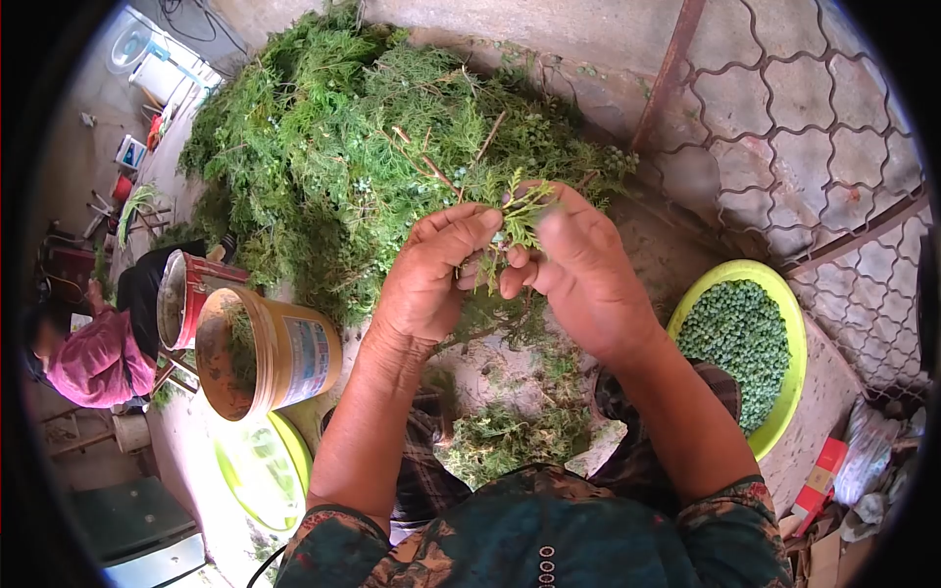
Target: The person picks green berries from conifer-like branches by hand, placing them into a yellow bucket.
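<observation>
A small green evergreen sprig (524, 213) with flat, scaly leaves is held up in front of my chest. My left hand (436, 269) is closed, pinching the sprig between thumb and fingers. Close against its other side, my right hand (593, 274) has curled fingers; its thumb is blurred, and whatever lies between the fingertips is hidden. Behind both hands rises a large heap of cut evergreen branches (323, 147), with pale green berry-like cones among the leaves. To the right, a yellow-green basin (796, 333) holds many loose green cones (735, 343).
At left stand a yellow bucket (270, 353), a red bucket (186, 299) and another yellow-green basin (301, 456). A person in a pink top (103, 358) sits beyond them. Leafy scraps (515, 441) lie between my knees. A wire-mesh panel (784, 127) leans at right.
</observation>
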`<action>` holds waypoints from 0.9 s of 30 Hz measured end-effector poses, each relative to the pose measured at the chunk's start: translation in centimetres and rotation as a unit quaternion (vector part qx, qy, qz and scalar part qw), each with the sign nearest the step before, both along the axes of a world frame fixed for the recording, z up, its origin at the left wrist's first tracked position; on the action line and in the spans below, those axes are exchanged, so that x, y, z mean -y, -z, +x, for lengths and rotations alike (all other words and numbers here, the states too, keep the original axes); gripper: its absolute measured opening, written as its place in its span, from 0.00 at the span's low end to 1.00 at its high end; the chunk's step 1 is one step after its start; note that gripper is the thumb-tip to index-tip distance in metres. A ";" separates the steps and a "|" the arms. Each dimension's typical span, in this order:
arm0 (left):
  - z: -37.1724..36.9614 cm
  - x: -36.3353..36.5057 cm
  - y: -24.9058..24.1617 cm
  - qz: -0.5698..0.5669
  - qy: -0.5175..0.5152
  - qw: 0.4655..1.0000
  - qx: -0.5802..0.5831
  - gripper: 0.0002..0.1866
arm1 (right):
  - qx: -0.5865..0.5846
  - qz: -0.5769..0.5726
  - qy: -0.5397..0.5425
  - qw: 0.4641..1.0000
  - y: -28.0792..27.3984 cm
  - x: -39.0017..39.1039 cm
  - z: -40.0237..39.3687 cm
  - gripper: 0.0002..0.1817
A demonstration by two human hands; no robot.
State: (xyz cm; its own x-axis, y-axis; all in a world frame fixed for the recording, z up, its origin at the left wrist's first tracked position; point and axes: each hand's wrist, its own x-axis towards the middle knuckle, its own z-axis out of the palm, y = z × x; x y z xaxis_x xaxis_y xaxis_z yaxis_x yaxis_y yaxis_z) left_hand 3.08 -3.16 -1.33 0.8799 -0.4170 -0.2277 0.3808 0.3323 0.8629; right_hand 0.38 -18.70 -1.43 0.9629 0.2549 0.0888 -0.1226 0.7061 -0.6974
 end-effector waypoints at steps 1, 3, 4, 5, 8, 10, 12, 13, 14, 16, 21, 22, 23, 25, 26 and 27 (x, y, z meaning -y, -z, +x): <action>-0.3 0.3 -0.4 0.011 -0.034 0.999 -0.004 0.09 | -0.023 -0.070 0.016 0.997 -0.8 0.0 -0.2 0.17; -0.4 0.4 -0.5 0.023 -0.068 0.997 -0.009 0.08 | -0.027 -0.095 0.001 0.995 -1.1 0.3 -0.2 0.15; -0.3 0.3 -0.4 0.024 -0.045 0.999 -0.004 0.08 | -0.030 -0.119 -0.014 0.992 -1.1 0.5 -0.1 0.14; -0.2 0.1 -0.3 0.025 -0.022 0.999 0.000 0.08 | -0.031 -0.118 -0.014 0.992 -0.9 0.5 -0.1 0.14; -0.3 0.0 -0.8 0.001 -0.018 0.998 -0.057 0.07 | -0.062 -0.096 -0.020 0.993 0.1 0.4 0.0 0.12; -0.1 -0.8 -0.7 0.017 -0.025 0.997 -0.075 0.07 | -0.066 -0.115 -0.023 0.991 0.3 0.2 -0.1 0.12; -0.1 -1.0 -1.0 0.032 -0.030 0.995 -0.093 0.07 | -0.050 -0.179 -0.040 0.982 0.0 0.2 -0.4 0.12; -0.2 -0.9 -1.6 0.052 -0.053 0.993 -0.092 0.07 | -0.033 -0.244 -0.058 0.967 -0.3 0.2 -0.5 0.12; -0.2 -0.9 -1.9 0.073 -0.075 0.990 -0.090 0.07 | -0.034 -0.243 -0.058 0.968 -0.7 0.3 -0.7 0.12; 0.1 -1.9 -0.9 0.070 -0.076 0.989 -0.110 0.08 | -0.088 -0.180 -0.108 0.974 -1.5 0.7 -0.8 0.13; 2.8 -6.2 -0.7 -0.074 -0.099 0.991 -0.048 0.07 | -0.161 -0.121 -0.143 0.969 -2.0 5.2 -0.6 0.09; 2.8 -6.2 -1.2 -0.091 -0.094 0.991 -0.021 0.07 | -0.163 -0.092 -0.103 0.977 -2.8 6.4 -0.5 0.08; 2.6 -5.4 -1.1 -0.068 -0.104 0.992 -0.031 0.07 | -0.146 -0.112 -0.038 0.982 -3.2 7.7 -0.4 0.08; 1.9 -3.6 -0.8 -0.035 -0.113 0.991 -0.057 0.07 | -0.114 -0.164 0.104 0.974 -4.2 10.4 -0.8 0.09; 1.7 -3.0 -0.8 -0.039 -0.114 0.991 -0.057 0.07 | -0.097 -0.192 0.181 0.960 -4.6 11.9 -1.1 0.10; 1.6 -2.5 -0.8 -0.043 -0.094 0.994 -0.035 0.06 | -0.083 -0.219 0.260 0.937 -4.3 14.2 -1.8 0.10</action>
State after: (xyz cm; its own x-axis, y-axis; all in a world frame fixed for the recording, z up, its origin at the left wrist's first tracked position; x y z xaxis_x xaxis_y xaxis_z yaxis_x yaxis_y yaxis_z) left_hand 4.67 -0.67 -0.53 0.9276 -0.2665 -0.2618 0.3626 0.4740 0.8024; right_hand -1.42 -32.86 2.82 0.9580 -0.2762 -0.0772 0.0257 0.3507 -0.9361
